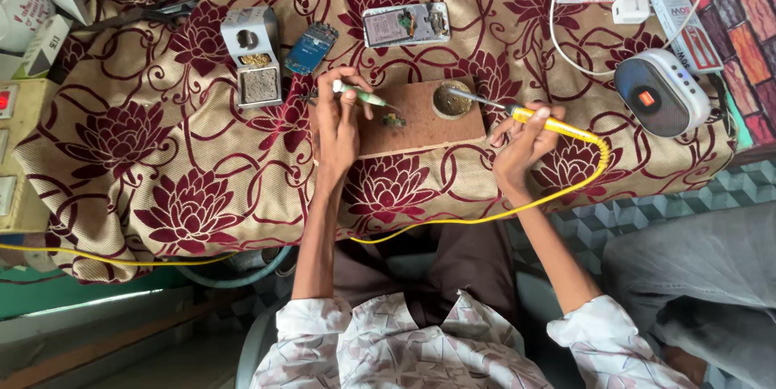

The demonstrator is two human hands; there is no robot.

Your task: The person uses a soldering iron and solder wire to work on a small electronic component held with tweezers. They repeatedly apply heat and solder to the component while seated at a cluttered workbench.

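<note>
The person is sitting at a table covered with a gold cloth patterned in dark red flowers, working over a brown wooden block lying near the middle of it. The left hand is resting at the left end of the block, its grip closed around a slim green-and-white tool that is pointing right and slightly down toward a small dark component lying on the block; whether the tip is touching the component is too small to tell. The right hand is hovering just off the right end of the block, its grip closed around the yellow handle of a soldering iron, and the iron's thin metal tip is reaching left into a small round tin sitting on the block's upper right part. A yellow cord is running from the iron's handle down over the table edge and away to the left. Behind the block, an opened phone body and a blue circuit board are lying on the cloth, with a grey iron stand holding a cleaning sponge to their left. To the right, a small grey speaker is sitting near a white cable.
</note>
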